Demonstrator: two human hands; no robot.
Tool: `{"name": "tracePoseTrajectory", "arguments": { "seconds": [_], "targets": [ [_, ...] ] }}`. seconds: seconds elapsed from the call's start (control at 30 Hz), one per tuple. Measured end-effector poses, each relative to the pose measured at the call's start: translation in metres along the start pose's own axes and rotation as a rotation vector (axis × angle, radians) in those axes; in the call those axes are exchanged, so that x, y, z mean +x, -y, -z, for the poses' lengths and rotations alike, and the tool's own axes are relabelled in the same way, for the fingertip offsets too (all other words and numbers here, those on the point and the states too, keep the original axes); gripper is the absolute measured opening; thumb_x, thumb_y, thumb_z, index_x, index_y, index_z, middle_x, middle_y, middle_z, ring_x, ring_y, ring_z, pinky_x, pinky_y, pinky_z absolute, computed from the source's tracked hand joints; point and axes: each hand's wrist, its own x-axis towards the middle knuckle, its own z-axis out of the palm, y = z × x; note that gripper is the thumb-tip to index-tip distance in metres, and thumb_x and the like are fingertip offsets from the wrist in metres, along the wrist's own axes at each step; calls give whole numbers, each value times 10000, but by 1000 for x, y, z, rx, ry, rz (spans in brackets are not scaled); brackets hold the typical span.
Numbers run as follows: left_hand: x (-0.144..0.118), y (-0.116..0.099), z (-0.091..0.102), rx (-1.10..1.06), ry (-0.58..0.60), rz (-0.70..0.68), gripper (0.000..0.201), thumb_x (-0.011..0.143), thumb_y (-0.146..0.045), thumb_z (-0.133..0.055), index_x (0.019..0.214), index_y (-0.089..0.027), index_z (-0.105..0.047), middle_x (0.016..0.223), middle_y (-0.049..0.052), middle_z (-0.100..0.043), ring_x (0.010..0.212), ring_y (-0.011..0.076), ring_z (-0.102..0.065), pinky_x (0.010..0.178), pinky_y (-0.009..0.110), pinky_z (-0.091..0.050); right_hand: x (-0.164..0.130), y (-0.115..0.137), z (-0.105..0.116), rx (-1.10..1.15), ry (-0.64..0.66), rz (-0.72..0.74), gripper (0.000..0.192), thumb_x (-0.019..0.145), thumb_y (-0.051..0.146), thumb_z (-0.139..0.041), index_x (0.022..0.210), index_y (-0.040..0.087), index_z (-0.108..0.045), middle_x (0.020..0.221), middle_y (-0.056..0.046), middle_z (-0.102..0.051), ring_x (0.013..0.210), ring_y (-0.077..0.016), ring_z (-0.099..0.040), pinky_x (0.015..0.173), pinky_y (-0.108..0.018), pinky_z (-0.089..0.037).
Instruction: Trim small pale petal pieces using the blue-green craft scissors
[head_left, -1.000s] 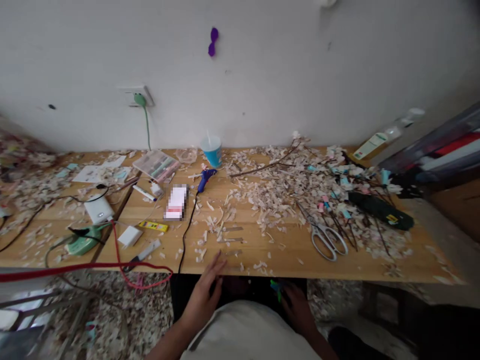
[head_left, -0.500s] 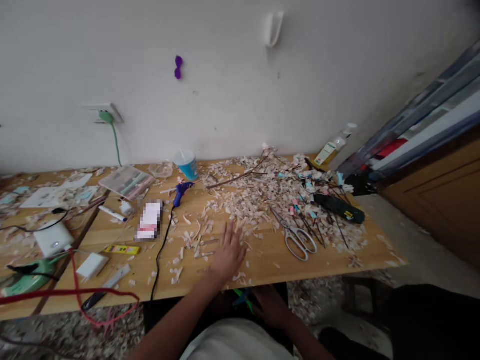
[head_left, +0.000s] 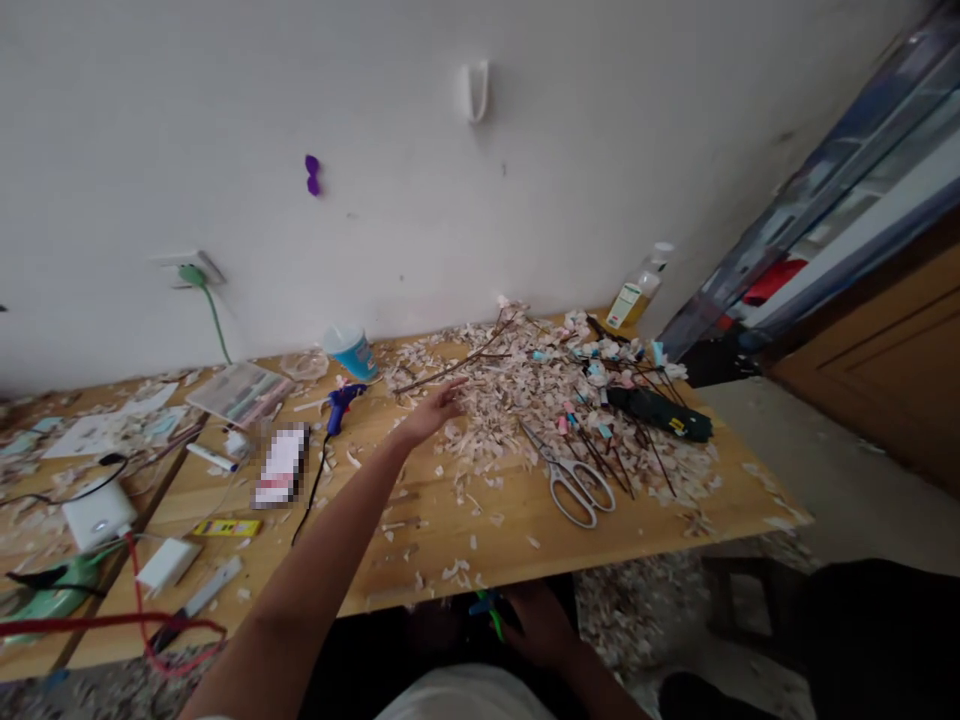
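Note:
My left hand [head_left: 435,412] reaches over the table to the near left edge of a heap of pale shavings [head_left: 495,395]. Its fingers are stretched out toward the right, against the shavings, and I see nothing held in them. Below the table edge, in shadow at my lap, my right hand [head_left: 540,625] is closed round a green-and-blue tool [head_left: 491,608], its kind unclear. A brown twig [head_left: 442,372] lies just beyond my left hand. Grey-handled scissors [head_left: 574,487] rest open-bladed or nearly so on the right; the blade tips touch the shavings.
Thin stems with pink and blue bits and a dark green cylindrical object [head_left: 660,413] lie right. A bottle [head_left: 637,290] stands behind them. A blue glue gun [head_left: 343,408], blue cup [head_left: 351,352], phone [head_left: 281,465], yellow packet [head_left: 227,528] and utility knife [head_left: 199,603] lie left.
My left hand has moved forward and left, from the table's front part to the shavings heap. Loose shavings there have shifted away from the front. My right hand stays low with the tool.

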Motion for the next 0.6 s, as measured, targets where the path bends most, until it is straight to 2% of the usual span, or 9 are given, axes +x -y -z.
{"name": "tracePoseTrajectory", "arguments": {
  "seconds": [0.1, 0.2, 0.27, 0.37, 0.43, 0.5, 0.6],
  "targets": [
    [-3, -16, 20, -245, 125, -18, 634, 755, -189, -620, 1365, -284, -476, 1398, 130, -516, 1209, 279, -543, 879, 419, -498, -1, -2, -2, 23, -17, 10, 560, 842, 474, -529, 1336, 211, -530, 1353, -112, -565, 1257, -306, -495, 1065, -451, -349],
    [-4, -22, 33, -271, 102, 39, 600, 770, -190, -587, 1356, -279, -491, 1412, 134, -505, 1122, 273, -608, 838, 407, -512, -1, -3, -4, 28, -35, 2, 544, 841, 462, -531, 1316, 198, -548, 1329, -118, -583, 1233, -307, -515, 1055, -448, -356],
    [-3, -18, 38, -163, 36, 66, 544, 802, -215, -558, 1343, -234, -505, 1333, 153, -576, 989, 245, -669, 775, 367, -528, -1, -3, -4, 24, -43, -9, 523, 846, 454, -523, 1294, 187, -567, 1304, -129, -600, 1211, -313, -530, 1040, -457, -368],
    [-1, -6, 39, 165, -82, 31, 466, 899, -255, -421, 1347, -143, -478, 1185, 164, -661, 796, 170, -692, 688, 289, -523, 1, -6, -6, 18, -47, -17, 491, 854, 450, -513, 1264, 191, -591, 1282, -128, -615, 1198, -316, -537, 1030, -462, -373],
    [-1, 2, 34, 337, -115, -4, 450, 933, -258, -349, 1331, -92, -480, 1126, 153, -675, 759, 142, -670, 700, 270, -508, 2, -7, -7, 14, -45, -17, 490, 855, 449, -510, 1258, 182, -594, 1292, -138, -606, 1205, -325, -529, 1030, -473, -369],
    [-2, 8, 25, 428, -67, -35, 409, 919, -275, -421, 1257, -89, -555, 1096, 119, -680, 825, 151, -649, 779, 279, -490, 2, -8, -8, 14, -40, -13, 495, 855, 450, -510, 1255, 171, -594, 1288, -147, -606, 1197, -331, -534, 1020, -478, -375],
    [-3, 16, 6, 573, 104, -97, 316, 837, -297, -608, 1121, -172, -668, 1074, 64, -681, 962, 180, -613, 901, 284, -445, 2, -9, -9, 23, -37, -3, 500, 865, 469, -498, 1266, 181, -583, 1266, -134, -622, 1182, -318, -546, 1016, -464, -381]
  ]
}}
